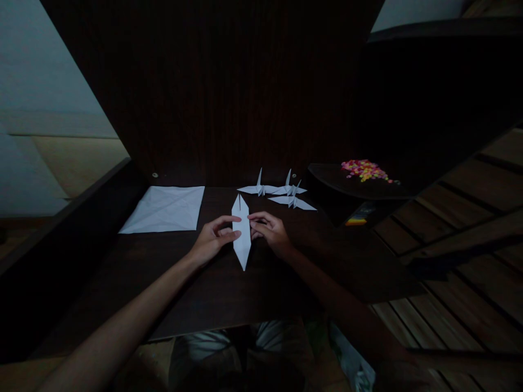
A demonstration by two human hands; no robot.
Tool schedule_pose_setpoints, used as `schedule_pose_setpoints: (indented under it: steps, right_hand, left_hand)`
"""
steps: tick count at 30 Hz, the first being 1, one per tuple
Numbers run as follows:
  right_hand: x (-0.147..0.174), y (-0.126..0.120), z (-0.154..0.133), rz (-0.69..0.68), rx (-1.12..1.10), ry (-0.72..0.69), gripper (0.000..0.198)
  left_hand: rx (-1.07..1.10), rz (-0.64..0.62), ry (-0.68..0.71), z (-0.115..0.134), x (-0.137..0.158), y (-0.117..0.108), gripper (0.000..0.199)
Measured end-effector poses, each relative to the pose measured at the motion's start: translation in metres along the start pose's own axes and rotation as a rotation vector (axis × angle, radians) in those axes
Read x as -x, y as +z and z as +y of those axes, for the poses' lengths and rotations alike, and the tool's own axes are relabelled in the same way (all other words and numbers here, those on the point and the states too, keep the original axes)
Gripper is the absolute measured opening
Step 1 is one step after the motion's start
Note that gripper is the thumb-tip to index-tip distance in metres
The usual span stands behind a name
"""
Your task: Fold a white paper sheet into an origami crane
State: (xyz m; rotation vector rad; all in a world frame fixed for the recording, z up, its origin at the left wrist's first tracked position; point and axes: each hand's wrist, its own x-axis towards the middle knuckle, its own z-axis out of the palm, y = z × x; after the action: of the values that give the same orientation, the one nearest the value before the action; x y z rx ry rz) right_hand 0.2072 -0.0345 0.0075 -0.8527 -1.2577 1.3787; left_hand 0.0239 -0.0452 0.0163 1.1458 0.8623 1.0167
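Centrally, a folded white paper (242, 239) lies between the two hands, its pointed ends stretching beyond the grip, one away from the person and one toward them. The left hand (210, 239) grasps its left edge, thumb and index fingertip laid over the face; the right hand (273, 233) pinches the right edge, thumb and index finger close together. A narrow slit shows in the far end, well clear of the fingertips. Whether the paper touches the dark tabletop (196, 305) beneath, I cannot tell.

To the right, a dark corner shelf (324, 175) bears a loose heap of small pink, yellow and orange pieces (364, 170). Under it, in a shadowed space, sits a yellow-and-red item (356, 221), too dim to identify.

Just beyond the hands, three paper cranes (287, 190) stand with wings spread, two by the back panel (245, 98) and one nearer. A flat white sheet (165, 210) lies left of the grip.
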Motion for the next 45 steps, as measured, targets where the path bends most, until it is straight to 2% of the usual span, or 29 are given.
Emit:
schedule_pose_setpoints:
  steps: [4, 11, 24, 34, 45]
  right_hand:
    - [0.002, 0.001, -0.006, -0.057, 0.012, 0.009, 0.025]
    - [0.003, -0.003, -0.007, -0.107, 0.092, 0.013, 0.026]
    - [0.004, -0.007, -0.003, -0.116, 0.025, 0.010, 0.028]
    - [0.003, -0.009, 0.000, -0.108, -0.009, 0.003, 0.025]
    - [0.002, -0.009, 0.001, -0.112, -0.040, 0.024, 0.030]
  left_hand:
    - [0.040, 0.050, -0.011, 0.002, 0.000, 0.000, 0.037]
    - [0.157, 0.050, -0.027, 0.006, 0.002, 0.001, 0.041]
    - [0.184, -0.029, -0.034, 0.006, 0.002, -0.001, 0.045]
    - [0.164, -0.037, -0.030, 0.007, 0.003, -0.001, 0.046]
    - [0.168, -0.019, -0.022, 0.005, 0.002, -0.002, 0.044]
